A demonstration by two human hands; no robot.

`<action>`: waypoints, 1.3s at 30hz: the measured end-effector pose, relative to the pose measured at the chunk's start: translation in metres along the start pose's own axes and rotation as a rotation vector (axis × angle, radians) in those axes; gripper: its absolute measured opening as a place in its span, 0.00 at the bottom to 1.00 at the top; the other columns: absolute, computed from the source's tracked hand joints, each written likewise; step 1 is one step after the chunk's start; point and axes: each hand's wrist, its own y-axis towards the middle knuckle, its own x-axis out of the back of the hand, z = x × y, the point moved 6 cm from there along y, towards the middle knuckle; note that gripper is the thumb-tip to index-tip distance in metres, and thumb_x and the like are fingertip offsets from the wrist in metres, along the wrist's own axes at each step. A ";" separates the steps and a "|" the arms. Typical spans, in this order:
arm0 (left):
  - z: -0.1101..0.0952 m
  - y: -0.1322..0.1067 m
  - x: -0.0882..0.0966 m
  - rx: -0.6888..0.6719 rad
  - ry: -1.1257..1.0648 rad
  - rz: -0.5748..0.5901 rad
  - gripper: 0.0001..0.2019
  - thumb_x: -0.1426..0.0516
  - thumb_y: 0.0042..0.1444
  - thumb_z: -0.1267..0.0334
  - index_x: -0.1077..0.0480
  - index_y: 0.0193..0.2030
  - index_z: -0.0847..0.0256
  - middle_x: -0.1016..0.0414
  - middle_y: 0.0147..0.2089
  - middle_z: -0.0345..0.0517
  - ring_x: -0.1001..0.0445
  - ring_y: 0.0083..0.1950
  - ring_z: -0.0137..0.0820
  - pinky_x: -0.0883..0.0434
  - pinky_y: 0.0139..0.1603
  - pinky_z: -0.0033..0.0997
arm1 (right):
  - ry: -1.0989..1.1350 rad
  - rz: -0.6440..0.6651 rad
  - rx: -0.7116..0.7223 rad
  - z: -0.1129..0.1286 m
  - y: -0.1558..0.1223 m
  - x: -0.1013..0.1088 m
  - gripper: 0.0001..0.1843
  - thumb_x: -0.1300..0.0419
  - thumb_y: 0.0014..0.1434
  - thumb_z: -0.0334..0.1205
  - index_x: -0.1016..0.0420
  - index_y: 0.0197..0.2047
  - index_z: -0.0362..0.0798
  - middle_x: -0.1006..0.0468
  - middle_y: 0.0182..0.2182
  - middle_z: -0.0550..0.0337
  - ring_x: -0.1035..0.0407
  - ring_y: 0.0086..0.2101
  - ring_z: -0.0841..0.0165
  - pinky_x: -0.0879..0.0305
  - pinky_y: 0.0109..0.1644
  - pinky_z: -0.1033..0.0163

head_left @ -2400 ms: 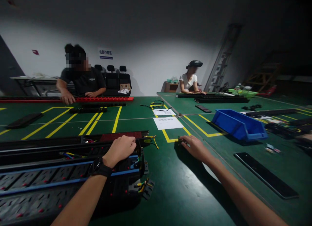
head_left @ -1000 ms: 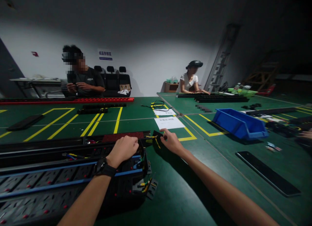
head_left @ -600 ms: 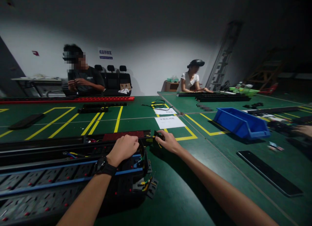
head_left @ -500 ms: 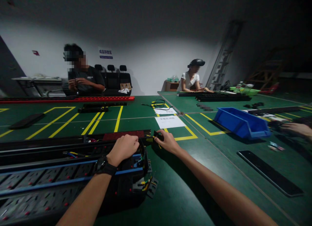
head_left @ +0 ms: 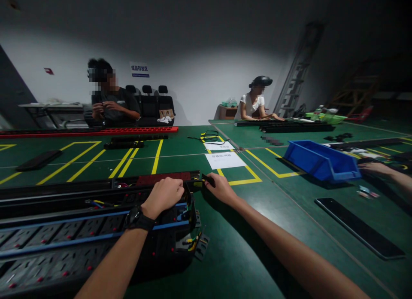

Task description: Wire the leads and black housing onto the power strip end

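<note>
Several long black rails (head_left: pixel 80 186) lie side by side at the left, running to the left edge of the view. The nearest have blue strips, flat black plates with red dots, and loose wires at their right ends. My left hand (head_left: pixel 165 196), with a watch on its wrist, curls over a far rail near its right end; its fingertips are hidden. Just past that end, my right hand (head_left: pixel 222 188) pinches a small black end plate (head_left: pixel 208 180) between thumb and fingers. The plate is close to the rail's end; whether they touch I cannot tell.
A blue bin (head_left: pixel 322 160) and a long dark panel (head_left: pixel 358 227) lie on the green table (head_left: pixel 251 247) at the right. White paper sheets (head_left: pixel 225 160) lie ahead. A co-worker's arm (head_left: pixel 386 170) reaches in at the right; two people sit across the table.
My right hand has shifted slightly left with the end plate, bringing it closer to the rail's end. My left hand stays about where it was. The view has turned slightly.
</note>
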 end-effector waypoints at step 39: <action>0.000 0.000 -0.001 -0.002 -0.011 0.001 0.15 0.50 0.65 0.64 0.21 0.36 0.58 0.18 0.36 0.52 0.19 0.39 0.42 0.33 0.40 0.35 | -0.155 0.229 -0.004 -0.013 -0.082 0.050 0.12 0.43 0.71 0.43 0.18 0.49 0.52 0.24 0.24 0.63 0.32 0.25 0.64 0.49 0.32 0.61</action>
